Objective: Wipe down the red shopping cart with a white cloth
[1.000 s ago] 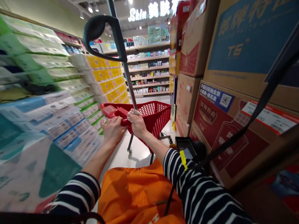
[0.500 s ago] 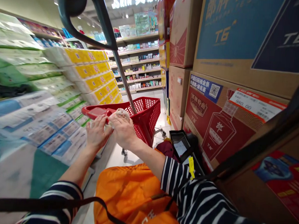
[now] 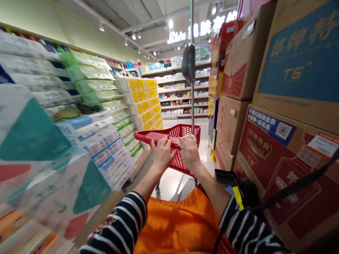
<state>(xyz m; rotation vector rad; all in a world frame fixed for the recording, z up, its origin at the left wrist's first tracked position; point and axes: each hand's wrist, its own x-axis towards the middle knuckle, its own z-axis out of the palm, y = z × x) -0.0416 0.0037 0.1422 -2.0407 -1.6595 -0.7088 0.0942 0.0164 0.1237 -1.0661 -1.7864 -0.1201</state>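
In front of me is a red plastic shopping cart (image 3: 182, 163) with perforated walls and a red handle (image 3: 155, 136) on the near side. My left hand (image 3: 162, 153) is closed over this handle, fingers on top. Just to its right, my right hand (image 3: 189, 153) presses a crumpled whitish cloth (image 3: 189, 137) onto the handle's right part; the fingers hide most of the cloth. A grey metal pole (image 3: 192, 102) with a dark grey piece (image 3: 188, 63) on it rises at the cart's far side.
Stacked tissue packs (image 3: 102, 139) and yellow-and-white packs (image 3: 148, 104) line the left. Tall cardboard boxes (image 3: 269, 145) stand at the right, with a black open container (image 3: 230, 179) on the floor before them. Shelves of small goods (image 3: 184, 94) lie beyond the cart.
The camera has tilted up and turned left, so the cart and hands appear further right. The dark piece on the pole is now seen edge-on. Both hands remain at the handle.
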